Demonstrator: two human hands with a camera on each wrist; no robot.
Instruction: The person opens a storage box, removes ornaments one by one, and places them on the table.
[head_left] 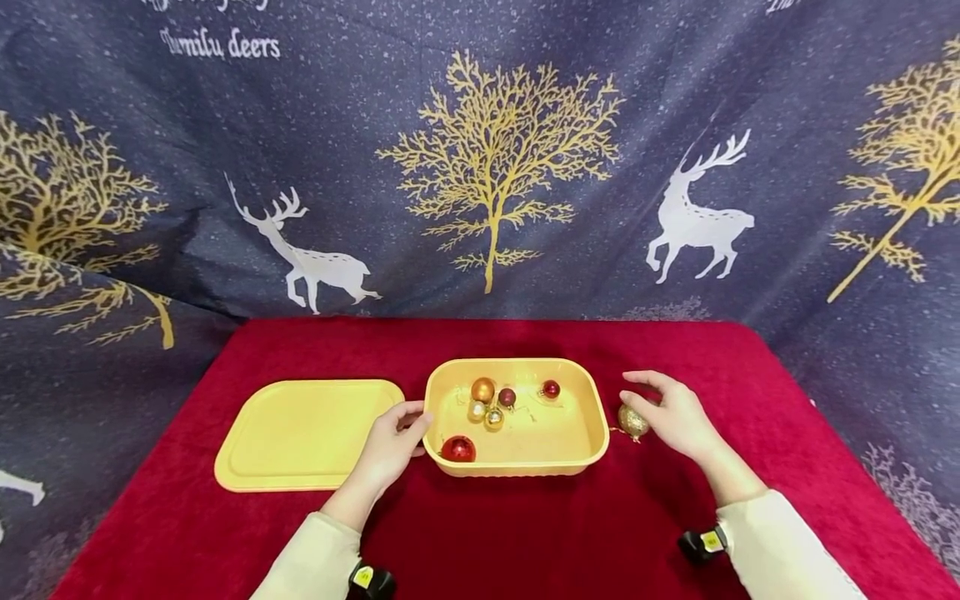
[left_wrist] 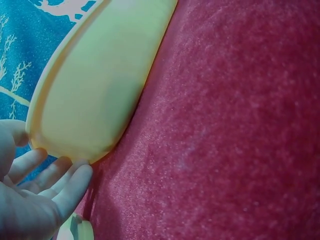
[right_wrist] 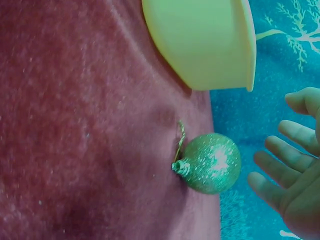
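Note:
A yellow plastic box [head_left: 547,429] holds several Christmas baubles: a large shiny red bauble [head_left: 458,449], an orange bauble [head_left: 483,389], a small red bauble [head_left: 551,389], a dark red one [head_left: 507,397] and small gold ones [head_left: 493,418]. My left hand [head_left: 392,442] holds the box's left end, thumb at the rim and fingers against the outer wall [left_wrist: 115,100]. Right of the box, on the cloth, lies a glittery gold bauble [right_wrist: 212,162] with a string loop. Beside it hovers my right hand [head_left: 678,417], fingers spread; the right wrist view shows a gap between them.
A flat yellow lid [head_left: 300,433] lies on the red cloth [head_left: 517,533] to the left of the box. Behind the table hangs a dark blue fabric [head_left: 555,275] printed with white deer and golden trees.

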